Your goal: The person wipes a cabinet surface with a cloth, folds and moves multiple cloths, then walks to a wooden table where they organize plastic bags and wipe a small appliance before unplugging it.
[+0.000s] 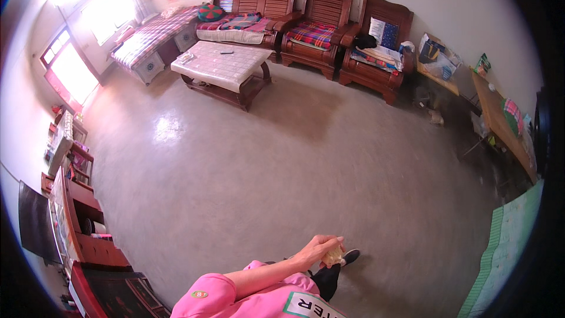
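Observation:
My left hand (321, 249) is low in the view, in front of my pink top (265, 291), with the forearm reaching in from the left. Its fingers are closed around a small pale yellow, crumpled-looking thing (333, 256); what it is I cannot tell. Just beyond the hand, a dark shoe (351, 257) and a black trouser leg (327, 280) show on the concrete floor (282, 176). My right hand is out of view.
A low table (220, 64) with a patterned cover stands ahead, before a wooden sofa (265, 2) and two wooden armchairs. Wooden cabinets (99, 247) line the left. A green quilted cover (507, 247) and a cluttered side table (494, 106) are at right.

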{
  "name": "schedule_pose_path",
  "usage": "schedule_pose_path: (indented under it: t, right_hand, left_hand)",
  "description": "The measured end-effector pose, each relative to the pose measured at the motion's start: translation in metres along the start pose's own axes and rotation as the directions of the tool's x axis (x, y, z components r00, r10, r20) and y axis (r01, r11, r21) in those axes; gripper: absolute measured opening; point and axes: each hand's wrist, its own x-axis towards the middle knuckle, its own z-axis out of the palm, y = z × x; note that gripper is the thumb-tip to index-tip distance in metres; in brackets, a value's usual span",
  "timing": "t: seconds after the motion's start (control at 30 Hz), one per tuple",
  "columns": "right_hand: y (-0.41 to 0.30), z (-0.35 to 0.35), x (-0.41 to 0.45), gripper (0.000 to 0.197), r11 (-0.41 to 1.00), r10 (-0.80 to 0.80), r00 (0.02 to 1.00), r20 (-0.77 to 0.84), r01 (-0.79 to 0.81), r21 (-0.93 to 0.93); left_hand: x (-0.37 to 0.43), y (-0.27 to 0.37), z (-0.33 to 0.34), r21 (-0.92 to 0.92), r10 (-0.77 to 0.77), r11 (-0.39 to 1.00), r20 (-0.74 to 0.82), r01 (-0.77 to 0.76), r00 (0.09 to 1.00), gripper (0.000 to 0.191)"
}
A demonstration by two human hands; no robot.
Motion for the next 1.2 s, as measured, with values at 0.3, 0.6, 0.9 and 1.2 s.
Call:
schedule_pose_path:
  t: [0.3, 0.6, 0.9, 1.2]
  right_hand:
    - [-0.029, -0.108, 0.127, 0.03, 0.961, 0.077, 0.938, -0.337, 0.02, 0.275]
    - [-0.105, -0.245, 0.139, 0.026, 0.781, 0.027, 0.873, -0.486, 0.285, 0.555]
    - [-0.149, -0.333, 0.183, 0.026, 0.545, 0.056, 0.825, -0.563, 0.447, 0.709]
    - [0.056, -0.315, 0.285, 0.045, 0.928, 0.367, 0.652, -0.664, -0.21, 0.307]
  left_hand:
    - [0.11, 0.014, 0.065, -0.04, 0.11, 0.994, 0.22, -0.104, 0.969, 0.047]
    - [0.222, 0.026, 0.203, -0.052, 0.054, 0.998, 0.27, -0.041, 0.961, 0.046]
    - [0.334, 0.024, 0.312, 0.022, -0.243, 0.961, 0.547, 0.276, 0.801, 0.057]
    - [0.464, 0.024, 0.452, 0.067, -0.235, 0.967, 0.612, 0.247, 0.755, 0.061]
